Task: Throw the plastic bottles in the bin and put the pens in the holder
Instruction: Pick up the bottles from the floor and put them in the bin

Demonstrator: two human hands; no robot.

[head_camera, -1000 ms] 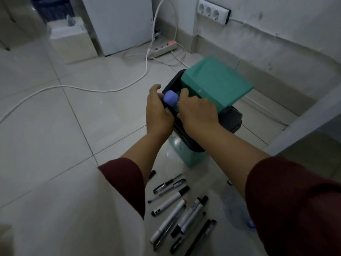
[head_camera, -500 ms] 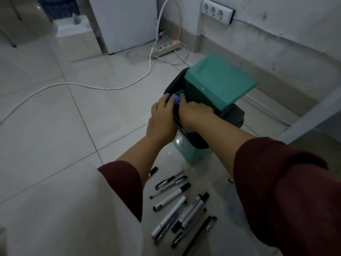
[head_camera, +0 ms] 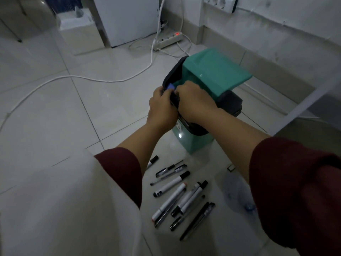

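A small teal bin (head_camera: 193, 143) with a black rim stands on the tiled floor, its teal swing lid (head_camera: 217, 71) tilted up. My left hand (head_camera: 162, 109) and my right hand (head_camera: 195, 102) meet at the bin's mouth, pressing in a plastic bottle of which only the blue cap (head_camera: 170, 87) shows. Several pens and markers (head_camera: 177, 193) lie in a loose row on the floor in front of the bin. Another clear bottle (head_camera: 238, 196) with a blue cap lies to their right, partly behind my right sleeve. No pen holder is in view.
A white cable (head_camera: 110, 80) snakes across the floor to a power strip (head_camera: 169, 38) by the wall. A white cabinet (head_camera: 127, 19) and a pale box (head_camera: 81, 32) stand at the back. A white frame leg (head_camera: 302, 106) slants at the right. A small dark object (head_camera: 231, 167) lies nearby.
Both hands have pushed the bottle down into the bin's mouth; its cap stood above the rim before and now sits low between my fingers. The view has shifted slightly.
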